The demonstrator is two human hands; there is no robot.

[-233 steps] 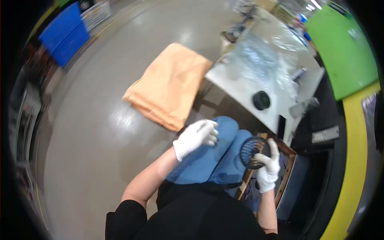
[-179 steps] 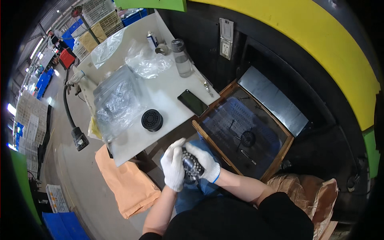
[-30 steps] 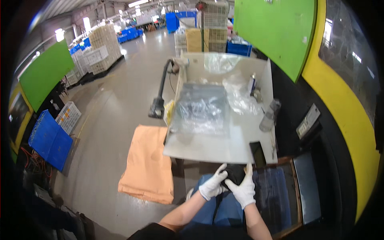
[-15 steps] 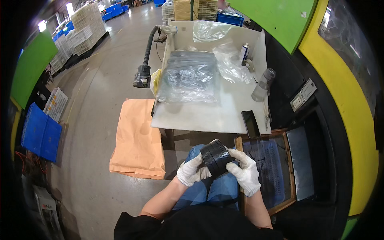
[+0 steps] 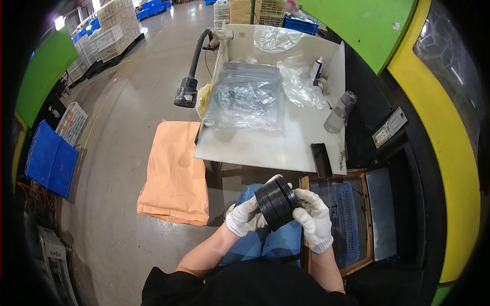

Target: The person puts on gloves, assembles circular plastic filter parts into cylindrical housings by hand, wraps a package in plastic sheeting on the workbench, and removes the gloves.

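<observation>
A stack of black round parts (image 5: 274, 205), like thin rings or discs, lies sideways between my gloved hands above my lap. My left hand (image 5: 247, 216), in a white knit glove, is closed round its left side, with fingertips showing past the far edge. At the right end, my right hand (image 5: 314, 216) pinches the rim with thumb and fingers. The outermost part there sits slightly tilted, a narrow gap between it and the others. What the stack's inner side looks like is hidden.
Ahead stands a white three-walled table (image 5: 245, 148) bearing clear plastic bags (image 5: 245, 97), a phone (image 5: 321, 160), a bottle (image 5: 340, 112) and a spray can (image 5: 317, 68). An orange paper sack (image 5: 176, 173) lies left. Beside my right arm is a blue crate (image 5: 339, 219) within a wooden frame.
My right hand has shifted a little to the right along the stack, and the end part has come slightly away. The whole view has turned a little.
</observation>
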